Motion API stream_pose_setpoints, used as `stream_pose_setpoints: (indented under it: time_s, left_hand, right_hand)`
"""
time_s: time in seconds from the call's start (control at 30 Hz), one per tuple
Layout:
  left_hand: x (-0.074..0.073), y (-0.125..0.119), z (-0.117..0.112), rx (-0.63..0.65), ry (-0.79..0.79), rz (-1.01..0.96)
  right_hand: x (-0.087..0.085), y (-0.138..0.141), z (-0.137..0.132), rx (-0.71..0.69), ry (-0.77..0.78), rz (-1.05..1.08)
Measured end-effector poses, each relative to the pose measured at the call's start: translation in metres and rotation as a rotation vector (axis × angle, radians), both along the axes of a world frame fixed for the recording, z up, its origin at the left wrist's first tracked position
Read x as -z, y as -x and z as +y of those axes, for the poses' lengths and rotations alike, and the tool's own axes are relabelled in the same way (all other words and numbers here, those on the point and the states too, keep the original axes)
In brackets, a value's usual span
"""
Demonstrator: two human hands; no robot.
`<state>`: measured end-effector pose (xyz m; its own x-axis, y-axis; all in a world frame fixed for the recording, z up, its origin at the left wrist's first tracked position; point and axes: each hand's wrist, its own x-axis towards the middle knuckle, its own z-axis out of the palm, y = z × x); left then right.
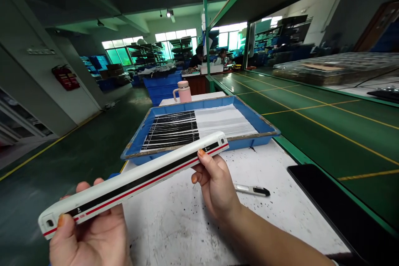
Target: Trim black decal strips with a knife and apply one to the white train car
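Observation:
A white model train car (140, 178) with a black window band and a red stripe is held tilted above the table, its right end higher. My left hand (93, 232) grips its left end, thumb on the striped side and fingers behind. Near the right end, my right hand (215, 178) pinches the lower edge, its thumb pressed on the black band. Behind the car stands a blue tray (264, 126) holding a stack of white and black strips (224, 120). A grey utility knife (249, 190) lies on the table beside my right wrist, partly hidden by it.
The white tabletop (168, 224) is speckled with dark marks. At the right edge lies a black phone-like slab (324, 203). A pink mug (183, 92) stands behind the tray, near a blue bin (163, 87). Two people sit in the background, and a shelf hangs overhead at right.

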<state>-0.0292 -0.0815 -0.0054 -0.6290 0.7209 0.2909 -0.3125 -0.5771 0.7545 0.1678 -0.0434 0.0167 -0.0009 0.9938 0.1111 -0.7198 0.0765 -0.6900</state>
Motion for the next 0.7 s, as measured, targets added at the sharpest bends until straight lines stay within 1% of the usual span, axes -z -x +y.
stream_pose_setpoints:
  time_s: [0.07,0.23,0.33,0.43,0.5,0.63,0.7]
  left_hand:
    - [0.000,0.001,0.000,0.000,0.018,-0.010]
    - [-0.007,0.003,-0.001,-0.011,0.078,-0.144]
    - [-0.007,0.005,0.000,0.003,0.079,-0.132]
    - [-0.005,0.005,0.000,-0.015,0.065,-0.095]
    - [-0.005,0.003,0.000,-0.030,0.076,-0.105]
    - [-0.013,-0.004,0.001,-0.062,0.101,-0.206]
    - [-0.018,-0.005,0.002,-0.078,0.091,-0.270]
  right_hand:
    - [0.000,0.001,0.000,0.002,-0.011,-0.015]
    - [0.001,0.003,-0.002,0.004,-0.024,-0.042]
    - [0.000,0.004,-0.002,0.001,-0.029,-0.062]
    - [0.000,0.004,-0.004,0.000,-0.030,-0.084]
    - [0.001,0.004,-0.005,0.002,-0.029,-0.105]
    - [0.004,0.004,-0.001,0.009,-0.025,-0.192]
    - [0.005,0.000,0.005,0.051,-0.019,-0.263]
